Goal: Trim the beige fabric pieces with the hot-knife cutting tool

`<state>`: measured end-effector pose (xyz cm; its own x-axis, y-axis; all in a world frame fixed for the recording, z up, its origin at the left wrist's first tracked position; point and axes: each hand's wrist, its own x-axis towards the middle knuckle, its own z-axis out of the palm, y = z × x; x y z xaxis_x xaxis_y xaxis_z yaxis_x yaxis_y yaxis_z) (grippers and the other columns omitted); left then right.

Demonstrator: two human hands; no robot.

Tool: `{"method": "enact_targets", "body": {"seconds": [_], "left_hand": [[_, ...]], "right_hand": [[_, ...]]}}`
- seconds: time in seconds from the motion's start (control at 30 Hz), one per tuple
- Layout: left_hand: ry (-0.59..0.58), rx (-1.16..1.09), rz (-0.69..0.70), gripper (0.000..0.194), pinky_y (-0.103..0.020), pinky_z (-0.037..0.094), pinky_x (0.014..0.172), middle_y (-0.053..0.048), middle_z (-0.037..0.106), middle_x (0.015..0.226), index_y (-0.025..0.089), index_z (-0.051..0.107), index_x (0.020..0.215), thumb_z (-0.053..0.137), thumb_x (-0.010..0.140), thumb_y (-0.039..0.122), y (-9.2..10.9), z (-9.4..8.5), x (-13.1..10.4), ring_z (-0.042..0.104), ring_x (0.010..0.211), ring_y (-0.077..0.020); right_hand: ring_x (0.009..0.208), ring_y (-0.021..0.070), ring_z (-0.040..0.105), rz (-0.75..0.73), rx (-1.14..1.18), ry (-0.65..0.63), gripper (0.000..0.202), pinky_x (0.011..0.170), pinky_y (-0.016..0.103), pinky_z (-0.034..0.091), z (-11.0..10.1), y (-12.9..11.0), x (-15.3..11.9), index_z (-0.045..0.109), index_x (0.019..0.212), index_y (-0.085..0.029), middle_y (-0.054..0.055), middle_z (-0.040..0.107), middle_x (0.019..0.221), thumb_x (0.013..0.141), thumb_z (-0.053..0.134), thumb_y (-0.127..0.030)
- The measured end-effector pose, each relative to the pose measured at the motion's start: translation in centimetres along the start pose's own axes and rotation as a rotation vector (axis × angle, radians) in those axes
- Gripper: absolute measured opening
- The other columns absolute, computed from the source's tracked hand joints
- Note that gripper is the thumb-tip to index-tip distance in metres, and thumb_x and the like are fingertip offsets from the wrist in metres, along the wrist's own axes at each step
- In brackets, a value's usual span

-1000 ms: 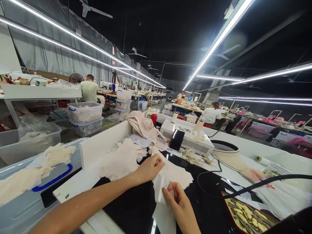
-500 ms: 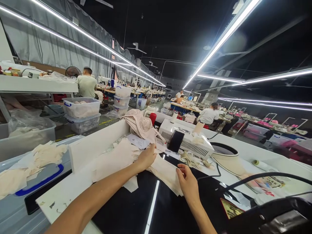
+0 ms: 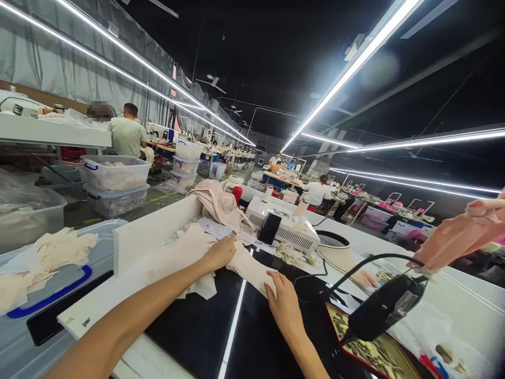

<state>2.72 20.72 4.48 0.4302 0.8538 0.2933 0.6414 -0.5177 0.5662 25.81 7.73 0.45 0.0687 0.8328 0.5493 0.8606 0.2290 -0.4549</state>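
Note:
My left hand (image 3: 221, 251) is closed on the upper end of a strip of pale fabric pieces (image 3: 249, 266) over the black tabletop (image 3: 189, 337). At the strip's lower right end, my right hand (image 3: 282, 300) has its fingers apart, with the fingertips touching the fabric. More pale fabric (image 3: 177, 258) lies under and left of my left wrist. Beyond the left hand are a paper slip (image 3: 215, 228) and a heap of pink lace-patterned cups (image 3: 219, 201).
A phone (image 3: 270, 228) leans on a white machine (image 3: 288, 226). At right, a black device (image 3: 384, 308) with a cable is above a tray of small parts (image 3: 369, 350). Plastic bins (image 3: 116, 176) and a seated person (image 3: 128, 134) are at back left.
The view has turned right, bringing more of the black device, the tray and a hanging pink cloth into sight. My right hand's fingers have spread over the strip's end. The left hand keeps its hold.

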Motion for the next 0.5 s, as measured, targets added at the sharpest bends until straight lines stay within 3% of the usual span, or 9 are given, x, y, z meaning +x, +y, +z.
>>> {"method": "enact_targets", "body": {"seconds": [0.1,0.23,0.37,0.5], "left_hand": [[-0.032,0.022,0.064,0.026,-0.044,0.055,0.101,-0.009,0.068,0.124,0.019,0.065,0.129,0.057,0.106,0.029,-0.4,-1.9,-2.6,0.067,0.110,-0.0236],[-0.057,0.075,0.103,0.027,-0.037,0.049,0.103,-0.007,0.071,0.120,0.023,0.069,0.119,0.050,0.100,0.019,-1.7,-4.4,-6.8,0.066,0.113,-0.0252],[0.003,0.165,0.006,0.023,-0.046,0.043,0.111,-0.013,0.068,0.124,0.018,0.069,0.115,0.051,0.101,0.022,-4.8,-7.4,-8.9,0.060,0.122,-0.0315],[0.050,0.207,-0.155,0.024,-0.052,0.050,0.108,-0.014,0.065,0.129,0.014,0.066,0.122,0.062,0.103,0.030,-8.3,-9.0,-8.7,0.062,0.121,-0.0300]], "right_hand": [[0.122,0.0289,0.066,-0.110,0.053,-0.107,0.031,0.107,0.046,0.053,-0.3,-3.8,-3.8,0.071,0.123,-0.026,0.010,0.071,0.129,0.099,0.052,-0.022],[0.115,0.0233,0.070,-0.249,0.108,-0.260,0.032,0.100,0.037,0.059,-0.1,-8.0,-8.5,0.072,0.120,-0.031,0.006,0.072,0.125,0.098,0.056,-0.014],[0.111,0.0230,0.072,-0.416,0.100,-0.363,0.032,0.095,0.034,0.061,0.8,-9.6,-11.4,0.070,0.119,-0.028,0.008,0.073,0.122,0.099,0.053,-0.010],[0.110,0.0226,0.073,-0.409,0.095,-0.306,0.029,0.095,0.034,0.062,1.4,-10.0,-12.7,0.068,0.118,-0.026,0.009,0.073,0.122,0.103,0.049,-0.011]]}}
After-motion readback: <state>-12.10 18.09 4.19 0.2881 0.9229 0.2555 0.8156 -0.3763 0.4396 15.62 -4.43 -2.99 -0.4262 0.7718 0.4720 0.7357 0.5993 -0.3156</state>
